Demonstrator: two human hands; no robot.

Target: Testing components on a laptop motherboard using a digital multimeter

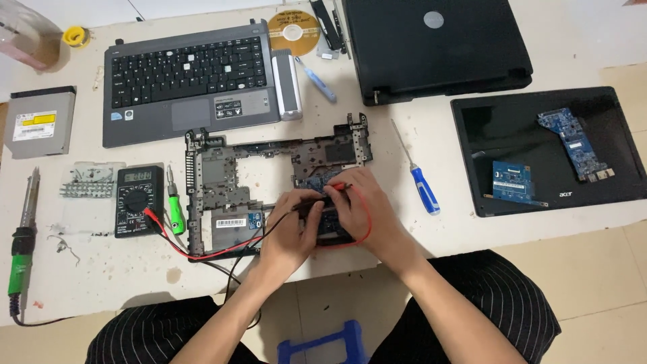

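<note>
— Where were the hands?

— Both over the near right corner of the stripped laptop chassis; the left hand was curled narrow round the black probe, the right hand pinched shut on the red probe; both tips met the blue circuit board just beyond the fingers, the board lying partly under them.

— And the leads?

— The red lead and black lead ran leftward along the table edge to the black multimeter, which lay just left of the chassis; a green-handled screwdriver lay between them.

— Any labels?

— A white rectangular sticker with a barcode sat on the chassis plate beside the left hand; a pale label covered the grey optical drive at far left; small stickers showed on the grey keyboard deck beyond; a gold disc lay above that; a blue-handled screwdriver lay right of the hands, well apart.
</note>
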